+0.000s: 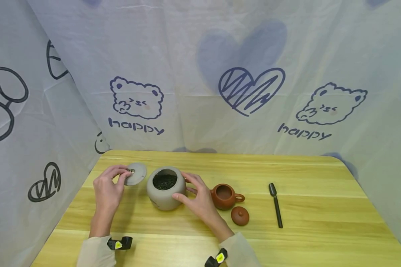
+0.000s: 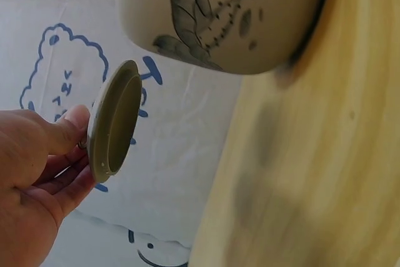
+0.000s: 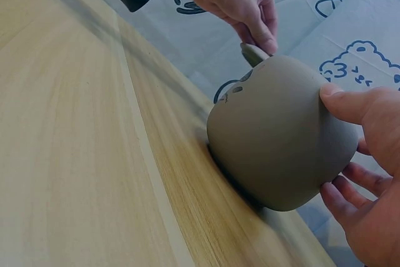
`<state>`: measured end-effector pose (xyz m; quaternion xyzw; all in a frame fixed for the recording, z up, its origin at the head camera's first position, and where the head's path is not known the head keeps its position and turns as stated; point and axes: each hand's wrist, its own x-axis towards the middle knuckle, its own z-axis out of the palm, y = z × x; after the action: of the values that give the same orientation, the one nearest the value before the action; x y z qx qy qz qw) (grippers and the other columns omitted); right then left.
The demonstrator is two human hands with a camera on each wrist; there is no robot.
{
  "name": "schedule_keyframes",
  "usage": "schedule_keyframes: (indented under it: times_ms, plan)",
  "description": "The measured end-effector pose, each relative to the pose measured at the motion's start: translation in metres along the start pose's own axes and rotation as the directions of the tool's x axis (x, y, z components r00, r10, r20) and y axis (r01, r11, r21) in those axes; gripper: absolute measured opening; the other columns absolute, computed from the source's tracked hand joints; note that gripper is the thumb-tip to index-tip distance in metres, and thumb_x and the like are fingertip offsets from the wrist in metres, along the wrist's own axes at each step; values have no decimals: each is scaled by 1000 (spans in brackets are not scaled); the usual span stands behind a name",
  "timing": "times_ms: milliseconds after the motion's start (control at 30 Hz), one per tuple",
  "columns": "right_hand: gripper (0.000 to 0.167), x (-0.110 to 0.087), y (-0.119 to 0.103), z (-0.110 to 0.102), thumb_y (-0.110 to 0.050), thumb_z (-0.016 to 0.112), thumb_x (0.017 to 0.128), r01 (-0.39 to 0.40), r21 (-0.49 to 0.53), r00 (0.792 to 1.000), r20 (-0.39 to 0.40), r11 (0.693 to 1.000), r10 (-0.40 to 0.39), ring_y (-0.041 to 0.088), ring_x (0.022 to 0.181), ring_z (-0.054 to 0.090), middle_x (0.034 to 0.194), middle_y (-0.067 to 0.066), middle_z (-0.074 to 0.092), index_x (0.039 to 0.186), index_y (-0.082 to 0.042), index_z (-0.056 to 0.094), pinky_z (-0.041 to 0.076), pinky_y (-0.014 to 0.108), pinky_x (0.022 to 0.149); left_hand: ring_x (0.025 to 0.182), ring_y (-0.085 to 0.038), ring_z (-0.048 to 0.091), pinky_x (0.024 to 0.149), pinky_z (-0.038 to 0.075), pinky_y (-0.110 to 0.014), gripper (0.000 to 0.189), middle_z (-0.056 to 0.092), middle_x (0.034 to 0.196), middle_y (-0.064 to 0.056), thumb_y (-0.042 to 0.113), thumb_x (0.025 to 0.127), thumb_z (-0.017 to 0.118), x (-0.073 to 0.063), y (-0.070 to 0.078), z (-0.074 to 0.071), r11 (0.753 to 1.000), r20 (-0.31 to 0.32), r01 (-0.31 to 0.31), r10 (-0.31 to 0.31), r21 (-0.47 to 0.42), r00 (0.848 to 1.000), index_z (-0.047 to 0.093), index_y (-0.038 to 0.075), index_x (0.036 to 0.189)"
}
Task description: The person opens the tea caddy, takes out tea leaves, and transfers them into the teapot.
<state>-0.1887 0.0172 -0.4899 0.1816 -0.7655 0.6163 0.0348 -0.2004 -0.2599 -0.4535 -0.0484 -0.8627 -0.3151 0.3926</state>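
A round grey tea jar (image 1: pixel 166 196) stands uncovered on the table, with dark loose tea (image 1: pixel 165 181) inside. Its side bears a painted plant pattern in the left wrist view. My left hand (image 1: pixel 108 187) pinches the small knob of the jar's round lid (image 1: pixel 137 174) between thumb and fingers. The lid is tilted in the air, left of the jar and apart from it; its rimmed underside shows in the left wrist view. On the jar's right side, my right hand (image 1: pixel 200 200) holds the wall, thumb at the front and fingers round behind.
Right of my right hand sits a small reddish-brown clay teapot (image 1: pixel 224 204), uncovered, its handle pointing right. Its lid (image 1: pixel 240 216) lies on the table in front of it. Farther right lies a dark tea scoop (image 1: pixel 276 205). A printed cloth (image 1: pixel 194 122) hangs behind the wooden table (image 1: pixel 320 207).
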Motion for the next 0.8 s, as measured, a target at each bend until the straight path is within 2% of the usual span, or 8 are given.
schedule_keyframes:
  times_ms: [67,133,300,400,500,567,700,800]
  plan:
    - [68,0,0,0,-24,87,89,0,-2,1000,-1,1000,0,20,132,57,149,0,54,150,-19,58,55,37,107,89,-39,75,83,39,-3,6,76,97,-19,-7,83,84,-1,-4,1,1000,1,6,-6,4,1000,78,-7,84]
    - [68,0,0,0,-24,87,89,-1,-3,1000,-1,1000,1,20,132,57,149,0,54,151,-19,58,55,36,107,88,-39,75,80,46,-9,6,76,96,-19,-6,83,84,-2,-7,2,1000,6,10,-10,9,1000,78,-7,84]
    - [68,0,0,0,-23,87,89,-3,-1,1000,-2,1000,3,20,132,57,148,0,54,150,-19,58,55,36,106,86,-39,75,73,57,-42,7,76,96,-19,-6,83,85,-6,-13,5,1000,24,25,-25,16,999,78,-7,85]
    - [68,0,0,0,-23,86,89,-5,1,1000,0,1000,5,20,132,57,149,0,54,151,-19,57,55,35,106,86,-39,76,77,56,-22,7,77,95,-19,-5,83,85,-8,-17,5,999,29,40,-40,9,999,78,-8,85]
    - [68,1,0,0,-23,86,89,-7,2,1000,2,1000,7,19,132,57,149,0,54,151,-19,57,55,35,107,86,-39,76,79,40,-1,7,77,95,-19,-5,83,85,-9,-22,5,998,33,58,-58,5,998,79,-8,85]
    - [68,1,0,0,-24,86,89,-7,3,1000,2,1000,7,19,132,57,149,0,54,151,-19,57,55,35,107,85,-39,76,78,35,1,7,77,94,-20,-5,83,85,-11,-25,5,997,40,70,-70,11,997,78,-8,84]
    - [68,1,-1,0,-24,86,89,-8,5,1000,3,1000,8,19,132,56,149,0,53,151,-20,57,54,36,107,83,-39,76,76,56,-24,8,76,93,-21,-5,83,85,-13,-29,5,995,64,94,-96,34,993,78,-8,86]
    - [68,1,-1,0,-24,86,89,-7,6,1000,2,1000,7,20,132,56,149,0,53,151,-20,57,54,36,107,83,-39,75,76,57,-51,9,76,93,-22,-7,83,84,-15,-32,6,994,86,99,-103,43,991,78,-9,88]
